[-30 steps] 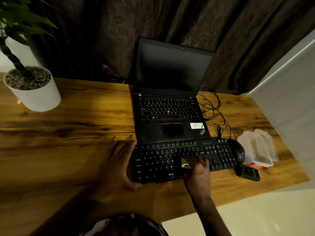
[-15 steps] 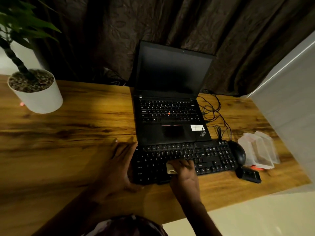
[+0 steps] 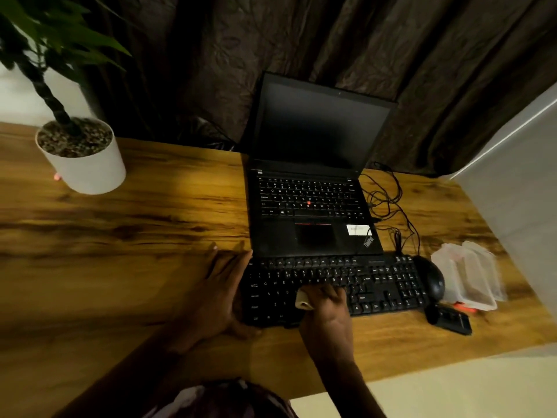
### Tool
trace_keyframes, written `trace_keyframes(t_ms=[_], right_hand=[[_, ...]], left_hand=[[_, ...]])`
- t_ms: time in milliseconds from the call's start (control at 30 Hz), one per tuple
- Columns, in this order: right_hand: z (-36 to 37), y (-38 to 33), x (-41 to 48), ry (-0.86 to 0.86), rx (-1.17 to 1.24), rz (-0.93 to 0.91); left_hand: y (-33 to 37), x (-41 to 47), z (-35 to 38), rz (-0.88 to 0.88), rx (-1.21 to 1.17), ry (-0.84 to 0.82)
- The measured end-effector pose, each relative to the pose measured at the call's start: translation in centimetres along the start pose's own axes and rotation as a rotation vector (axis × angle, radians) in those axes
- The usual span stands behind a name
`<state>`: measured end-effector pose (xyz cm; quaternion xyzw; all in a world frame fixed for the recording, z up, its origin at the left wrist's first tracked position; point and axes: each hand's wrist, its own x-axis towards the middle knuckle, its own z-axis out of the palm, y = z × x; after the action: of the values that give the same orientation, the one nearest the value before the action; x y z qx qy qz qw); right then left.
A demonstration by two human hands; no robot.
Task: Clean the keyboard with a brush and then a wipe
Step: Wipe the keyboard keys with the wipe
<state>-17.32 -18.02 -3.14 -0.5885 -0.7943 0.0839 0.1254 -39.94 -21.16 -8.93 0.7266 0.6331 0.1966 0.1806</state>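
Wooden table (image 3: 150,236) before dark curtains (image 3: 437,55); laptop (image 3: 310,188) just beyond the keyboard (image 3: 385,285), mouse (image 3: 429,277) at its right end. Keyboard's long axis runs left–right. Right hand (image 3: 327,309) curls its grip round the wipe (image 3: 303,300), which shows at the grip's left, on the middle keys; left hand (image 3: 217,294) lies flat against the left end.

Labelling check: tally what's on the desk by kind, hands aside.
Laptop: 1
Keyboard: 1
Mouse: 1
Wipe: 1
Potted plant: 1
Clear tubs: 2
Small black gadget: 1
Cable bundle: 1
Total: 9
Unclear, uncounted: orange bit, pink bit.
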Motion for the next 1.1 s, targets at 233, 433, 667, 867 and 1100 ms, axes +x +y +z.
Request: trace_keyframes(t_ms=[233, 433, 667, 867, 1100], right_hand=[[0.9, -3.3, -0.6, -0.015, 0.107, -0.108], [0.8, -4.7, -0.3, -0.033, 0.091, -0.069], [1.3, -5.2, -0.3, -0.042, 0.135, -0.133], [0.8, -6.8, -1.1, -0.090, 0.132, -0.259], [1.5, -5.6, -2.1, -0.084, 0.093, -0.254]], left_hand=[[-0.3, 0.3, 0.2, 0.030, 0.018, -0.014], [-0.2, 0.6, -0.2, 0.032, 0.060, -0.022], [-0.6, 0.8, 0.2, 0.026, 0.097, -0.068], [-0.9, 0.7, 0.5, 0.051, 0.126, -0.083], [-0.8, 0.6, 0.3, 0.056, 0.091, -0.043]])
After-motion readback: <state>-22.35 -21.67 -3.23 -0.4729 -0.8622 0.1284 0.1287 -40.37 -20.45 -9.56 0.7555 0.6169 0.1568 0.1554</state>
